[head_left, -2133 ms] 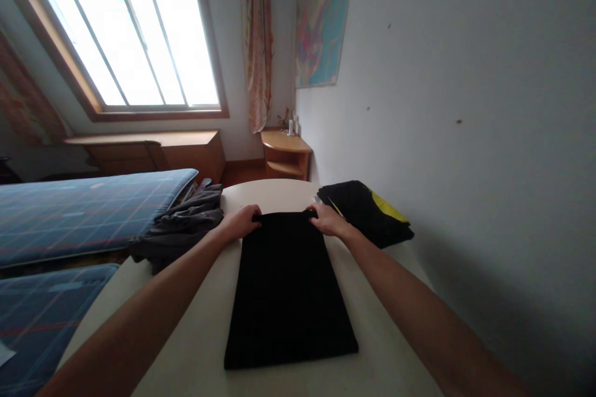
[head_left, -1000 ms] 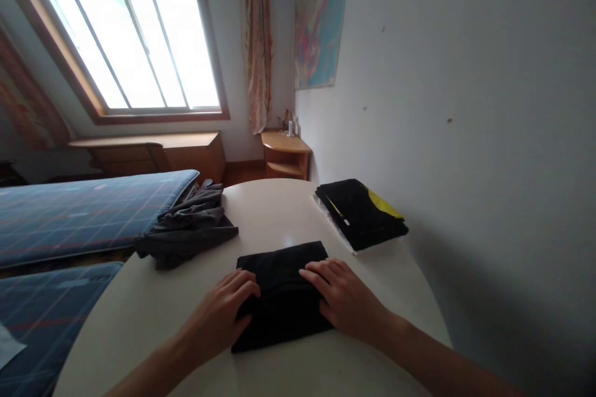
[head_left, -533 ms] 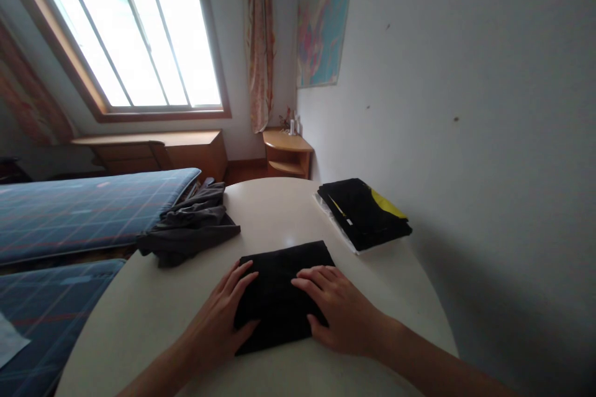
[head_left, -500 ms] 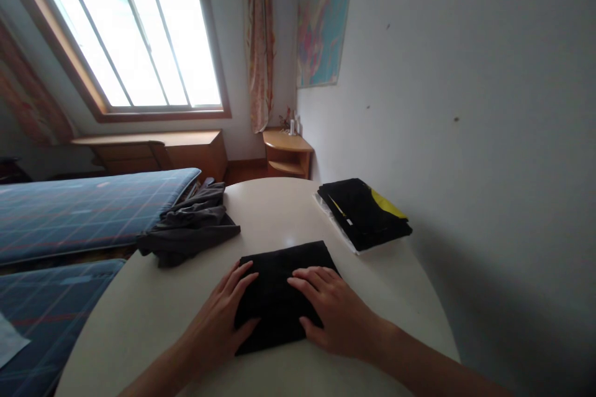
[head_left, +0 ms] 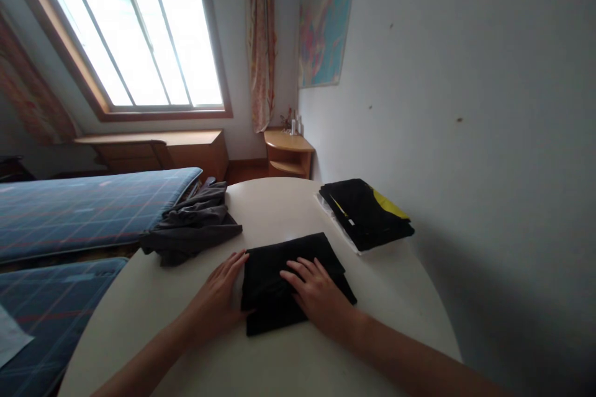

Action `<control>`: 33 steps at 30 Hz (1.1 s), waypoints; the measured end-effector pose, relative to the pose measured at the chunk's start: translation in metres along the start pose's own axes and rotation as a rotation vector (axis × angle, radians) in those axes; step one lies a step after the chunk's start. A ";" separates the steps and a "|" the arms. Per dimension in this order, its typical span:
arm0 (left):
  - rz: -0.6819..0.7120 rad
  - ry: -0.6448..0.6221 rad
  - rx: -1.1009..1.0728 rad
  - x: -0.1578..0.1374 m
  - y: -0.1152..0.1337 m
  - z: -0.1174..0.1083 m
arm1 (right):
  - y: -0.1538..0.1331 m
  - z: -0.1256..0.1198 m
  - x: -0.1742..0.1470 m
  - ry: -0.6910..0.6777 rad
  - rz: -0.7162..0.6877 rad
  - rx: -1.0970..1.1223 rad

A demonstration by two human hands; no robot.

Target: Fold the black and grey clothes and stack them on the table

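The folded black cloth (head_left: 272, 288) is edged by the spread left hand (head_left: 216, 298) and overlaid by the loosely spread right hand (head_left: 322, 299), clasped by neither, its near-right corner newly exposed.

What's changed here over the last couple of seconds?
The black cloth is folded shorter, its far edge brought nearer. The left hand and right hand have let go of that edge; the left now rests at the cloth's left side, the right on top. The black-and-yellow bundle and gray garment look unmoved.
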State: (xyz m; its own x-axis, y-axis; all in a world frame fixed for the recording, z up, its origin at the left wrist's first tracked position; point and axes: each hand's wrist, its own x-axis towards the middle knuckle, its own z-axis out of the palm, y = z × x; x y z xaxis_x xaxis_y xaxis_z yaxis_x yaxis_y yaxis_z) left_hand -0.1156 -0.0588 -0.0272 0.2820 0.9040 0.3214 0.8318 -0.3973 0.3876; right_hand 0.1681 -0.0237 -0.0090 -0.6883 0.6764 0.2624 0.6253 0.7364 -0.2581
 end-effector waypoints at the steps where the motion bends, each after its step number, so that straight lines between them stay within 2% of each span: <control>1: -0.013 -0.015 -0.009 0.004 -0.005 0.000 | 0.005 -0.004 0.004 -0.002 0.001 0.020; 5: -0.094 -0.031 -0.042 0.029 -0.016 0.000 | 0.015 -0.018 0.017 0.025 0.066 0.181; 9: -0.130 0.000 -0.107 0.053 -0.022 0.006 | 0.015 -0.024 0.023 0.122 0.133 0.287; 14: -0.100 0.050 -0.103 0.063 -0.027 0.012 | 0.015 -0.035 0.020 0.223 -0.016 0.199; 17: -0.084 0.064 -0.114 0.062 -0.028 0.013 | 0.014 -0.039 0.012 0.183 -0.113 0.125; 20: -0.069 0.093 -0.164 0.061 -0.028 0.014 | 0.010 -0.031 -0.001 0.076 -0.176 0.031; 24: -0.035 0.113 -0.218 0.061 -0.027 0.015 | 0.002 -0.011 -0.017 0.038 -0.150 -0.059; 27: -0.079 0.125 -0.192 0.060 -0.025 0.015 | 0.003 -0.002 -0.019 0.054 -0.132 -0.075; 30: -0.132 0.130 -0.171 0.059 -0.022 0.014 | 0.011 -0.006 -0.014 0.012 -0.148 -0.072; 33: -0.173 0.121 -0.163 0.060 -0.017 0.012 | 0.014 -0.021 -0.006 -0.061 -0.114 -0.035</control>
State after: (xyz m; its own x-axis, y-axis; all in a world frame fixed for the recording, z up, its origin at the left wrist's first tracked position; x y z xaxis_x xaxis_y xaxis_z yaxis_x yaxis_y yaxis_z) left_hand -0.1072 0.0042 -0.0246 0.0748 0.9391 0.3353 0.7722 -0.2673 0.5764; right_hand 0.1884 -0.0170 0.0053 -0.7758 0.5870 0.2312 0.5536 0.8092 -0.1970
